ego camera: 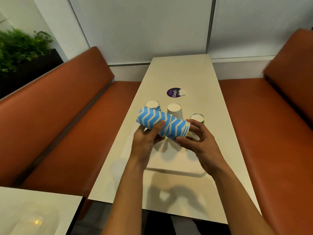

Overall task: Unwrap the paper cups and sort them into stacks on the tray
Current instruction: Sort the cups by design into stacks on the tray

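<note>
The blue cup stack point(159, 121) is gripped by the left hand point(145, 139) and grasped at its rim by the right hand point(203, 143), likely for separation.

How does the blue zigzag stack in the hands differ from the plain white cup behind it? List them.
Pattern: the blue zigzag stack has blue and cream chevrons; the white cup is plain. Pose: the stack lies sideways, gripped by the left hand and right hand; the white cup stands base up, untouched. Count: the stack shows nested rims; the white cup looks single. Both are paper cups.
</note>
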